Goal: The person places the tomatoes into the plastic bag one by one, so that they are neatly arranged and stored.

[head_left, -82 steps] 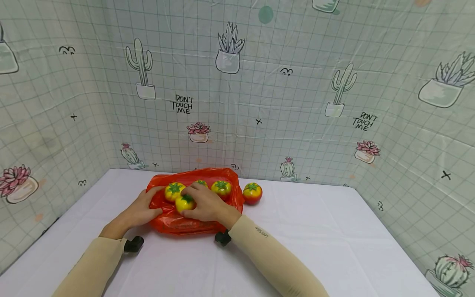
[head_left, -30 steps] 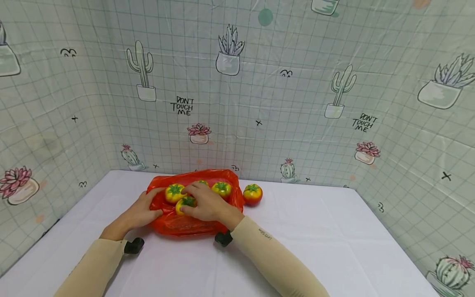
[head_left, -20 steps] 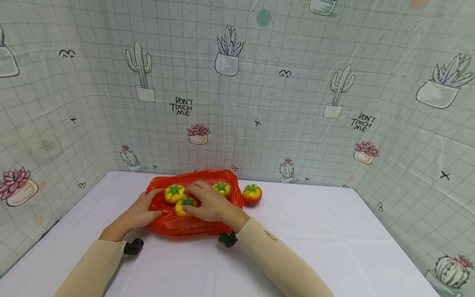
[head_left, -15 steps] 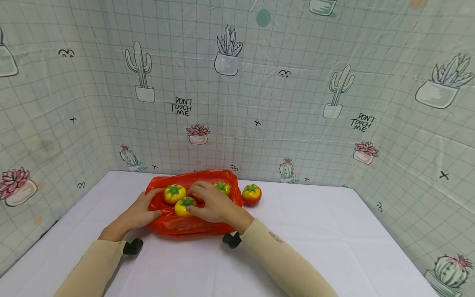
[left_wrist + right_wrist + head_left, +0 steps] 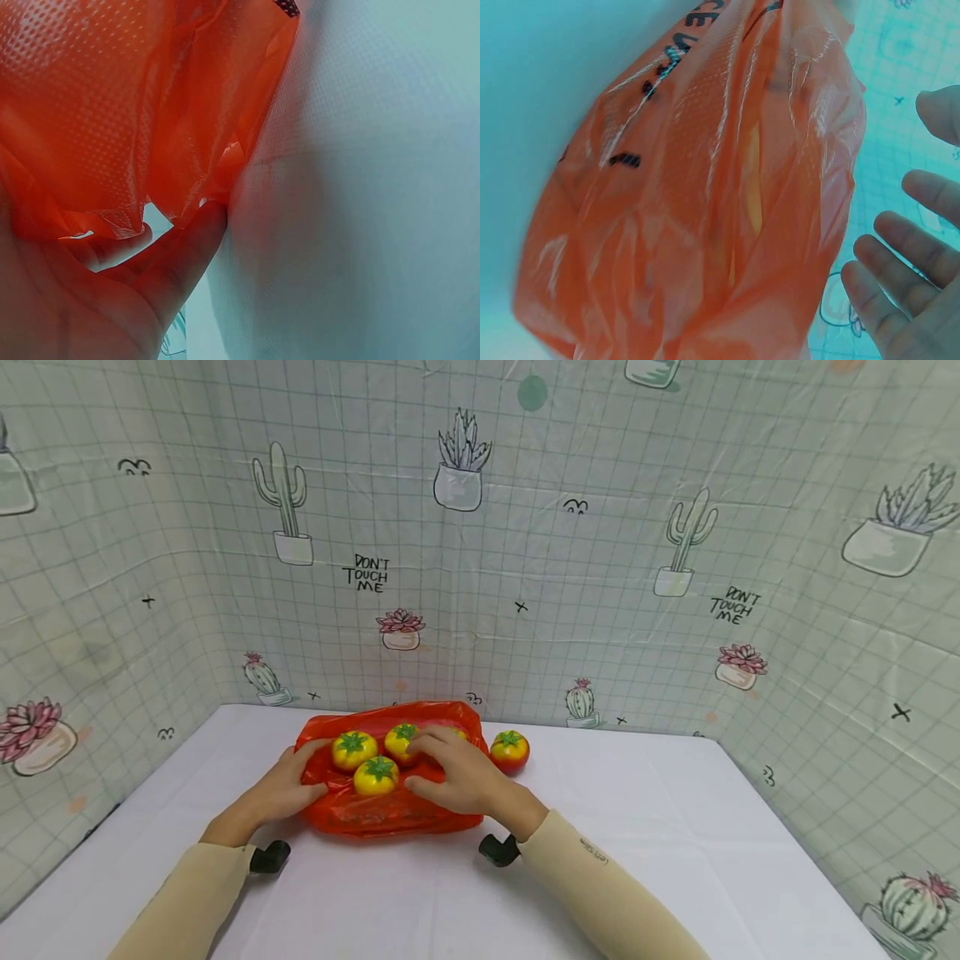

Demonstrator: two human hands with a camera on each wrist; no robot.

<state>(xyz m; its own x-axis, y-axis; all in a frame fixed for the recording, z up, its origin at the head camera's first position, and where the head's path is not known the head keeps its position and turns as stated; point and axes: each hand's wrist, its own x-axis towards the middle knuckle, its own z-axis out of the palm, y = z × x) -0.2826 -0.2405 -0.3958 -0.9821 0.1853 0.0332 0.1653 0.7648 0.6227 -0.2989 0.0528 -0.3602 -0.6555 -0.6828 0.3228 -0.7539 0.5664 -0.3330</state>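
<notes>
A crinkled red plastic bag (image 5: 390, 818) stands on the table with its mouth facing up. Yellow-and-red tomatoes with green leafy tops sit in it: one tomato (image 5: 354, 750) at the left, another tomato (image 5: 377, 776) in front, a third tomato (image 5: 401, 742) behind, and part of one more behind the right hand. My left hand (image 5: 281, 785) holds the bag's left side, fingers and thumb curved round it. The right hand (image 5: 461, 777) hovers over the right part of the bag, fingers spread and holding nothing. Outside, against the bag's right side, lies another tomato (image 5: 510, 752).
White cloth covers the table (image 5: 637, 827), stretching off to the right. Behind and on both sides hangs a gridded curtain (image 5: 525, 552) printed with potted cacti. Small black wrist cameras (image 5: 498, 850) sit under both forearms.
My right hand has let go of the front tomato and shifted right, uncovering it and the back tomato while covering the right one. My left hand has stayed at the bag.
</notes>
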